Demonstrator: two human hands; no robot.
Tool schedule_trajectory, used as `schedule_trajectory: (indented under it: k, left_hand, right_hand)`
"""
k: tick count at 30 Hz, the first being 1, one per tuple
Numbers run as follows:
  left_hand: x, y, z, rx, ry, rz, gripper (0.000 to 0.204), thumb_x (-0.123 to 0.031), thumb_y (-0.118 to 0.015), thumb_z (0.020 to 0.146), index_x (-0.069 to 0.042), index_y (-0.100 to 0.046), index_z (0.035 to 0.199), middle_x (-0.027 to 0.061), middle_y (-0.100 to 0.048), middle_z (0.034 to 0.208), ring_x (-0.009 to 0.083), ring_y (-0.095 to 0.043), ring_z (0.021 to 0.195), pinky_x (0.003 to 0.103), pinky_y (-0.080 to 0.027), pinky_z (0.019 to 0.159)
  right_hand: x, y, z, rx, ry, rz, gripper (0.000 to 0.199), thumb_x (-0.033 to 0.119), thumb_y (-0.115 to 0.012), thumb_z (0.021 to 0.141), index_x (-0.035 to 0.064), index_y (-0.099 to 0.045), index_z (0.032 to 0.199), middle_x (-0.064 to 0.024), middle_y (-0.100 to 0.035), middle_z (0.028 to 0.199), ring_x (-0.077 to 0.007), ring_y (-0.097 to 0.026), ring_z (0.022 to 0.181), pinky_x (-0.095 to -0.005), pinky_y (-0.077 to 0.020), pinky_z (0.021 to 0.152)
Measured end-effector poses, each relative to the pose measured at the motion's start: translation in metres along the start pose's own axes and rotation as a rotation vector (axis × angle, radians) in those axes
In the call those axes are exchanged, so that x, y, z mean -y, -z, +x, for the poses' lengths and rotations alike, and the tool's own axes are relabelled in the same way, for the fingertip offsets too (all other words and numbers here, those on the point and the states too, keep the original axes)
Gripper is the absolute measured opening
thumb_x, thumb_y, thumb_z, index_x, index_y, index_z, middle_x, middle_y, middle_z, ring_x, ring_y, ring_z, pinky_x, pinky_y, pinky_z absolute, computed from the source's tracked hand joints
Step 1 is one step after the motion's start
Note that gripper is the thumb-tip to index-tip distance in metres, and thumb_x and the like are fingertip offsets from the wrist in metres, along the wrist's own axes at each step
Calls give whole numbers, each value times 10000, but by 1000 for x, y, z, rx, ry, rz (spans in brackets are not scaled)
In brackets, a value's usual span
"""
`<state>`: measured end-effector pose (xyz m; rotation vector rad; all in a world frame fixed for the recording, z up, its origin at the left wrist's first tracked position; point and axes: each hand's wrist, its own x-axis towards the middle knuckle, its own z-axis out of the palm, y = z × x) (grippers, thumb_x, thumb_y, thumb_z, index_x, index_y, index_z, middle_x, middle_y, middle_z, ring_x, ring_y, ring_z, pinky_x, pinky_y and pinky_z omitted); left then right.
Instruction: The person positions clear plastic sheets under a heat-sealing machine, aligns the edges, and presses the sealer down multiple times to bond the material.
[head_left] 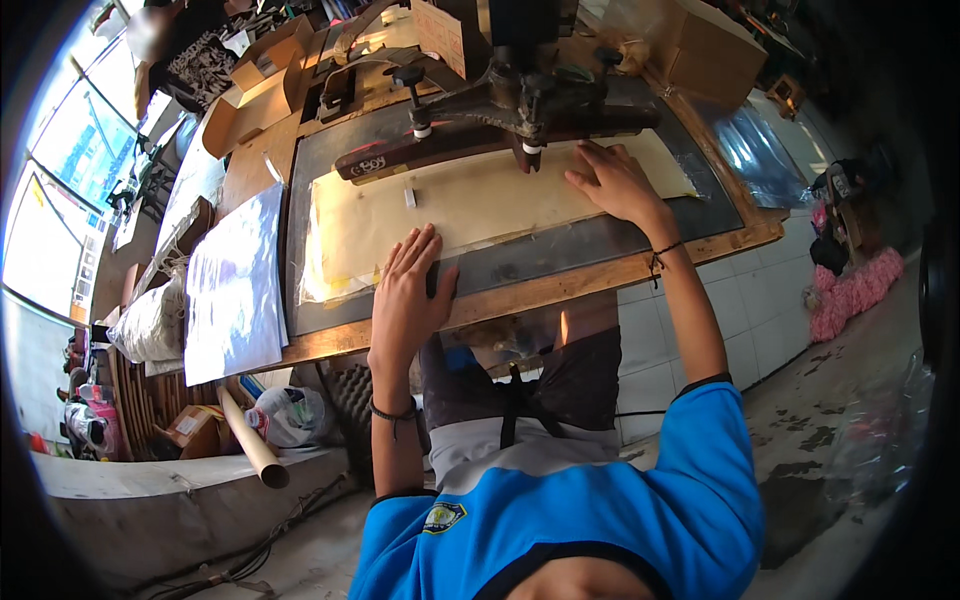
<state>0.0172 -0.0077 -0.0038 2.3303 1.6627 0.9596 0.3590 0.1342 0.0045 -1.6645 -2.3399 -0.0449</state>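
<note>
A long cream sheet [480, 205] lies on a dark flat panel [540, 262] set in a wooden-edged table. My left hand [410, 285] rests flat at the sheet's near edge, left of the middle, fingers stretched out and holding nothing. Farther right, my right hand [618, 185] lies on the sheet with its fingers spread and nothing in it. Its fingertips come close to a dark red bar [375, 163] that runs across the far side of the sheet. Black metal clamps with knobs [520, 105] stand over that bar. A small pale piece [410, 197] sits on the sheet.
Shiny clear plastic sheets [238, 280] cover the table's left side. Open cardboard boxes [262, 85] stand at the far left, and a closed carton [700, 50] at the far right. Below on the left are a cardboard tube [252, 440] and bags. Pink bundled material [855, 293] lies right.
</note>
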Motion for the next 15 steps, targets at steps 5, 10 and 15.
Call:
schedule_trajectory:
  k: [5,10,15]
  left_hand:
    - [0,-3,-2,-23,-12,29,463,-215,-673,959,41,-632,1342,197,-586,1467,357,-498,1419,461,-350,1221]
    - [1,-4,-4,-20,-14,33,514,-278,-674,958,38,-615,1359,205,-570,1483,356,-480,1435,462,-326,1234]
    - [4,8,-6,132,-98,-41,660,-376,-685,945,-5,-540,1471,218,-461,1580,376,-401,1492,474,-264,1261]
  right_hand:
    - [-1,-9,0,-64,-8,-15,565,457,-554,1034,21,-612,1388,-150,-604,1455,-414,-578,1194,-451,-470,1073]
    - [-10,7,-25,-112,-29,275,444,357,-564,1053,34,-651,1345,-178,-643,1391,-414,-583,1221,-456,-466,1076]
    - [5,7,-87,-85,107,192,449,347,-578,1068,80,-606,1428,-182,-539,1524,-321,-443,1472,-427,-331,1232]
